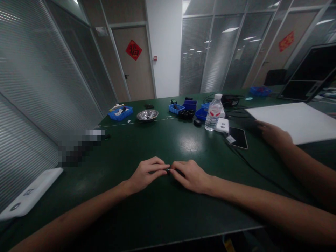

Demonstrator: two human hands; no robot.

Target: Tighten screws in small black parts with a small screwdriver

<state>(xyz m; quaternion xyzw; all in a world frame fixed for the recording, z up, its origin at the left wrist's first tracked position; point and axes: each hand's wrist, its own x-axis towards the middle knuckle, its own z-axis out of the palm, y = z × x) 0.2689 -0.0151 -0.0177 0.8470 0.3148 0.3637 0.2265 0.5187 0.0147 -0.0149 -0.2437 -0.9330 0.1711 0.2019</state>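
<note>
My left hand [149, 173] and my right hand [190, 175] meet fingertip to fingertip just above the dark green table [105, 210]. Between their fingertips is a tiny dark piece [168, 170] with a greenish glint, too small to name. The thumb and fingers of my left hand pinch it from one side. On the other side, the closed fingertips of my right hand press up against it. The fingers cover most of the piece.
Another person's hand [275, 134] rests by a white sheet [296, 119] at right. A water bottle [214, 113], a phone [238, 137] and a cable [252, 166] lie nearer me. Farther back are a metal bowl [147, 119] and a blue basket [120, 114].
</note>
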